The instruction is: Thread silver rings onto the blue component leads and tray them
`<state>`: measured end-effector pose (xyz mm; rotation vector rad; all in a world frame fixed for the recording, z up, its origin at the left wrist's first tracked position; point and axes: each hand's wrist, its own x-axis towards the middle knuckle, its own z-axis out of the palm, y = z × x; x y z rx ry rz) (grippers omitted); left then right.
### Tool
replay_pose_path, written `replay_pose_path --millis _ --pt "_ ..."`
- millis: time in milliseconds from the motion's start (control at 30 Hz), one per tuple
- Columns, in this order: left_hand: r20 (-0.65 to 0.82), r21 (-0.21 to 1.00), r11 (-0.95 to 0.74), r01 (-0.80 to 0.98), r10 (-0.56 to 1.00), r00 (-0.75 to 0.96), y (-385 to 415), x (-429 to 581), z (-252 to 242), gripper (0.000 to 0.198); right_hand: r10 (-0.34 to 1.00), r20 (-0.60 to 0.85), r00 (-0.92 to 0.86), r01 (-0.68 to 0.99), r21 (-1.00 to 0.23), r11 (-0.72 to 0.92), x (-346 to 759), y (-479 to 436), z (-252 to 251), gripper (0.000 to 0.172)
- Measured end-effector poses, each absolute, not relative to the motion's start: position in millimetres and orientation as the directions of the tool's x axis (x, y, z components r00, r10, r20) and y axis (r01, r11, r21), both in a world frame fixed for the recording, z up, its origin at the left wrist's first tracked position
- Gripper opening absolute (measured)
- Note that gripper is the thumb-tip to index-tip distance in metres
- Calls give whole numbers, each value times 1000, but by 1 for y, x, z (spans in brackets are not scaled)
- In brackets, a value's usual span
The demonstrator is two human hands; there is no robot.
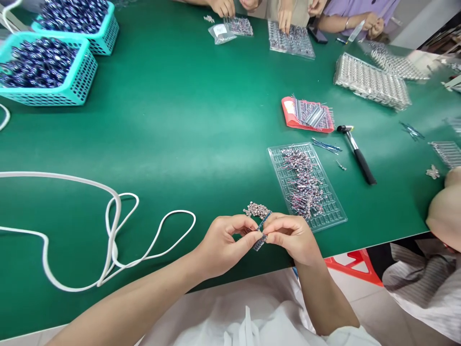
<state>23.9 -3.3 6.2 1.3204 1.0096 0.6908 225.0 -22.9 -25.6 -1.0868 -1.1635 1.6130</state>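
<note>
My left hand (225, 242) and my right hand (293, 235) meet near the front edge of the green table. Between their fingertips is a narrow blue strip (264, 220), which looks like small joined circuit boards with fine wires. Both hands pinch it, and the fingers cover much of it. Just beyond my hands lies a pile of small round metal parts (256, 210). To the right of the pile, a clear plastic tray (333, 211) carries a heap of small wired parts (304, 185).
A hammer (360, 161) and a red packet (291, 117) of wired strips lie beyond the tray. White cable (118, 216) loops across the left. Turquoise baskets (84, 72) of shiny dark-blue parts stand back left. Co-workers' hands (285, 19) work over trays at the far side; another person sits right.
</note>
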Motion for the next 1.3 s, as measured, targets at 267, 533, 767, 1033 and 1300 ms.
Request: replay_pose_path --millis 267,533,767,1033,1300 --pt "-272 957 291 8 884 380 -4 25 -5 15 971 -87 -221 -63 -993 -104 223 -22 -23 4" --pt "-348 908 411 -80 848 398 -1 26 -9 14 988 -44 -147 -63 -997 -54 229 -22 -31 3" --pt "-258 962 270 33 868 424 0 24 -8 12 981 -57 -185 -93 -993 -75 228 -23 -28 7" --pt "-74 974 -52 218 844 531 1 17 0 20 968 -72 -239 -133 -986 -106 224 -22 -28 4" --pt "-194 980 161 117 908 371 5 15 -3 15 968 247 37 466 -862 202 257 -28 -8 10"
